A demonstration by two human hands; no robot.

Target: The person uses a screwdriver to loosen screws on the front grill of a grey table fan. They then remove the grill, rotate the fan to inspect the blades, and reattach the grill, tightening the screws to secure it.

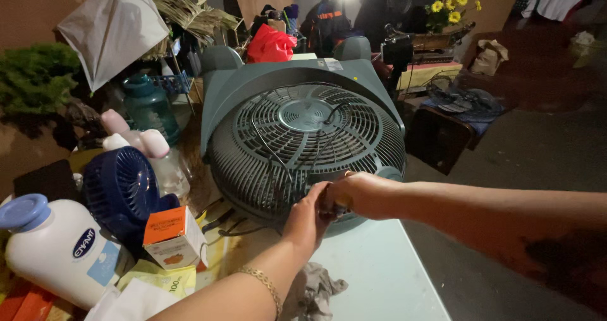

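Note:
A large grey-green box fan lies tilted on the table with its round grille facing me. A dark cord runs across the grille. My left hand, with a gold bracelet on the wrist, and my right hand meet at the grille's lower front rim. Both hands have their fingers closed there, apparently pinching the cord or a small part; what they hold is hidden between them.
On the left stand a small dark blue fan, a white lotion bottle, an orange-and-white carton, a clear spray bottle and a teal jug. A crumpled cloth lies on the pale table. Dark floor and cluttered shelves lie beyond.

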